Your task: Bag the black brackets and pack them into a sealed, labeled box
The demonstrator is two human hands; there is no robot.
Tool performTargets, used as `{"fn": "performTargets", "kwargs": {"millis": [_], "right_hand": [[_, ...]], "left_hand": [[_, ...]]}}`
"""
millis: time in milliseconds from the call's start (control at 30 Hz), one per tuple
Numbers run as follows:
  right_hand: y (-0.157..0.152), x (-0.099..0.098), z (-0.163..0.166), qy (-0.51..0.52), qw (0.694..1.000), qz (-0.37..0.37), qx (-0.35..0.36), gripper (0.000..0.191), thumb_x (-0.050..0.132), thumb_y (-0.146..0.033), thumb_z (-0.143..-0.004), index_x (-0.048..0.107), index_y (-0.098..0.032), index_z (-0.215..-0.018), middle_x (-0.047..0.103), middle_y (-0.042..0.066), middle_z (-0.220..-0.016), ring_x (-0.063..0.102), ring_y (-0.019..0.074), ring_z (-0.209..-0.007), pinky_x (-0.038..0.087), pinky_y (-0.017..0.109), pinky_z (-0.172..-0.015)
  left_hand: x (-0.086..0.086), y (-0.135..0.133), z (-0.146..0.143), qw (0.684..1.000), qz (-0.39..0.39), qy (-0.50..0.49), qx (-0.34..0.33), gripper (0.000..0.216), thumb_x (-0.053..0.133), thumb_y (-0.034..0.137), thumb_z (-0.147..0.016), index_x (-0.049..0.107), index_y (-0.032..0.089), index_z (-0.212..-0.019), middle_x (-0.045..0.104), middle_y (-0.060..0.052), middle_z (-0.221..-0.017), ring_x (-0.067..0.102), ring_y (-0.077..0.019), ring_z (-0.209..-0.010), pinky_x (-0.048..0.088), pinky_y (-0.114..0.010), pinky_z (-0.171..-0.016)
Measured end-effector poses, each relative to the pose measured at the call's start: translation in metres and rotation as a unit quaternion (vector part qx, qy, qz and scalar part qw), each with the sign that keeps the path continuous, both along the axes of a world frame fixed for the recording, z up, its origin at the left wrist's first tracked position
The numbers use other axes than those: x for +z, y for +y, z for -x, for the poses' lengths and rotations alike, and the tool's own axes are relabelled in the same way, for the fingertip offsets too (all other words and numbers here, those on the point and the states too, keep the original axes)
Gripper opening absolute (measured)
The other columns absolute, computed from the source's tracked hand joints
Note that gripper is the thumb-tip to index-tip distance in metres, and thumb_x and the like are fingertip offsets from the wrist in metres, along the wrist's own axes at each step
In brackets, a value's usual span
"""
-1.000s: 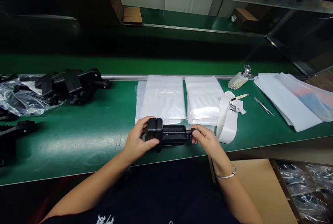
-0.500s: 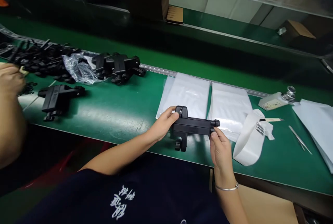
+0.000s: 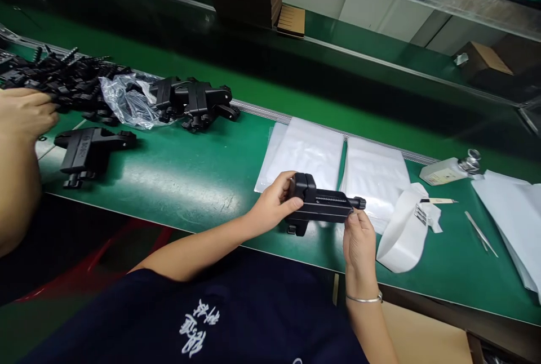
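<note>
I hold a black plastic clamp-like holder [image 3: 322, 207] just above the green table [image 3: 181, 178] near its front edge. My left hand [image 3: 276, 202] wraps round its thick left end. At the narrow right end, the fingers of my right hand [image 3: 358, 238] pinch the holder from below. Two stacks of clear plastic bags [image 3: 333, 164] lie just behind the holder.
A loose black holder [image 3: 87, 149] lies at the left, with a pile of more holders [image 3: 192, 102] and crumpled plastic wrap [image 3: 129, 105] behind it. Another person's hand [image 3: 23, 116] works at the far left. A roll of white labels [image 3: 406, 229], a small bottle [image 3: 450, 168], tweezers [image 3: 479, 232] and white sheets [image 3: 513, 217] lie at the right.
The view swung left, bringing in the other person's hand and more holders. I have turned the holder in my hands; both hands kept their grip.
</note>
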State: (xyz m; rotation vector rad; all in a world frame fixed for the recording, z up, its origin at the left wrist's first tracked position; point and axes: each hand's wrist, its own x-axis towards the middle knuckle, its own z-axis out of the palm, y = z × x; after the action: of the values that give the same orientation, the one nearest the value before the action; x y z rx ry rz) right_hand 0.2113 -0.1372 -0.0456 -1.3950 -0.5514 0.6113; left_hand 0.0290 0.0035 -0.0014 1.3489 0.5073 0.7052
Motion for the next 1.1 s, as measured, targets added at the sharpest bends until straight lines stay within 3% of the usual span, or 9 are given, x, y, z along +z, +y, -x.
{"fn": "performTargets", "kwargs": {"millis": [100, 200, 333, 500, 600, 733, 833, 933, 1100], "right_hand": [[0.002, 0.004, 0.002, -0.056, 0.997, 0.047, 0.013, 0.034, 0.057, -0.051, -0.088, 0.068, -0.018, -0.088, 0.068, 0.005, -0.089, 0.060, 0.0204, -0.089, 0.045, 0.038, -0.089], [0.000, 0.013, 0.014, -0.159, 0.982, 0.057, 0.088, 0.050, 0.037, -0.054, -0.096, 0.070, -0.019, -0.085, 0.067, 0.007, -0.092, 0.061, 0.0229, -0.094, 0.043, 0.043, -0.095], [-0.004, 0.025, 0.040, -0.389, 0.902, 0.034, 0.186, 0.041, 0.037, -0.048, -0.098, 0.070, -0.028, -0.111, 0.065, 0.007, -0.112, 0.057, 0.0255, -0.111, 0.021, 0.056, -0.112], [-0.005, 0.030, 0.056, -0.518, 0.834, -0.005, 0.189, 0.030, 0.049, -0.032, -0.096, 0.063, -0.033, -0.123, 0.062, 0.005, -0.121, 0.055, 0.0244, -0.117, 0.012, 0.058, -0.116], [-0.006, 0.035, 0.052, -0.422, 0.895, -0.012, 0.146, 0.034, 0.053, -0.033, -0.094, 0.059, -0.033, -0.127, 0.062, 0.006, -0.123, 0.057, 0.0249, -0.116, 0.022, 0.058, -0.114], [-0.004, 0.037, 0.038, -0.059, 0.994, -0.045, 0.078, 0.059, 0.064, -0.048, -0.085, 0.046, -0.030, -0.138, 0.061, 0.010, -0.124, 0.061, 0.0257, -0.111, 0.050, 0.048, -0.096], [0.001, 0.028, 0.028, 0.115, 0.992, -0.037, 0.033, 0.049, 0.071, -0.047, -0.079, 0.058, -0.027, -0.121, 0.068, 0.006, -0.107, 0.066, 0.0207, -0.095, 0.057, 0.039, -0.083], [0.003, 0.013, 0.023, 0.201, 0.979, -0.028, -0.009, 0.038, 0.067, -0.054, -0.078, 0.065, -0.024, -0.101, 0.071, 0.004, -0.097, 0.068, 0.0198, -0.090, 0.058, 0.038, -0.081], [-0.001, -0.002, 0.028, 0.178, 0.982, 0.009, 0.058, 0.054, 0.050, -0.070, -0.081, 0.068, -0.021, -0.097, 0.073, 0.007, -0.089, 0.067, 0.0241, -0.100, 0.054, 0.046, -0.091]], "left_hand": [[0.001, 0.001, -0.001, 1.000, -0.015, -0.015, 0.014, 0.064, 0.073, 0.053, -0.074, 0.051, 0.018, -0.122, 0.066, -0.008, -0.106, 0.063, -0.0222, -0.097, 0.047, -0.030, -0.083], [0.001, 0.011, -0.007, 0.988, 0.106, -0.054, 0.102, 0.054, 0.071, 0.056, -0.075, 0.060, 0.016, -0.110, 0.069, -0.005, -0.095, 0.064, -0.0196, -0.089, 0.049, -0.027, -0.077], [0.003, 0.024, -0.016, 0.904, 0.340, -0.087, 0.246, 0.040, 0.064, 0.052, -0.080, 0.066, 0.014, -0.092, 0.069, -0.002, -0.078, 0.066, -0.0162, -0.073, 0.051, -0.026, -0.068], [0.009, 0.025, -0.020, 0.866, 0.412, -0.111, 0.260, 0.034, 0.063, 0.047, -0.083, 0.068, 0.014, -0.092, 0.072, -0.003, -0.078, 0.068, -0.0165, -0.073, 0.054, -0.026, -0.073], [0.007, 0.020, -0.021, 0.877, 0.400, -0.088, 0.251, 0.037, 0.063, 0.050, -0.082, 0.066, 0.015, -0.093, 0.071, -0.003, -0.079, 0.068, -0.0171, -0.075, 0.054, -0.027, -0.073], [0.005, 0.008, -0.021, 0.950, 0.263, -0.052, 0.157, 0.048, 0.066, 0.057, -0.078, 0.064, 0.016, -0.103, 0.071, -0.005, -0.095, 0.066, -0.0217, -0.093, 0.052, -0.030, -0.082], [0.011, 0.001, -0.020, 0.991, 0.130, -0.033, -0.027, 0.064, 0.072, 0.049, -0.076, 0.053, 0.019, -0.130, 0.063, -0.010, -0.124, 0.056, -0.0259, -0.119, 0.045, -0.033, -0.096], [0.019, -0.002, -0.019, 0.978, 0.075, -0.019, -0.193, 0.079, 0.071, 0.036, -0.077, 0.035, 0.023, -0.146, 0.047, -0.012, -0.144, 0.044, -0.0283, -0.131, 0.043, -0.034, -0.097], [0.022, -0.006, -0.029, 0.976, 0.021, 0.033, -0.216, 0.082, 0.067, 0.019, -0.073, 0.032, 0.027, -0.146, 0.054, -0.011, -0.130, 0.054, -0.0234, -0.110, 0.045, -0.028, -0.074]]}}
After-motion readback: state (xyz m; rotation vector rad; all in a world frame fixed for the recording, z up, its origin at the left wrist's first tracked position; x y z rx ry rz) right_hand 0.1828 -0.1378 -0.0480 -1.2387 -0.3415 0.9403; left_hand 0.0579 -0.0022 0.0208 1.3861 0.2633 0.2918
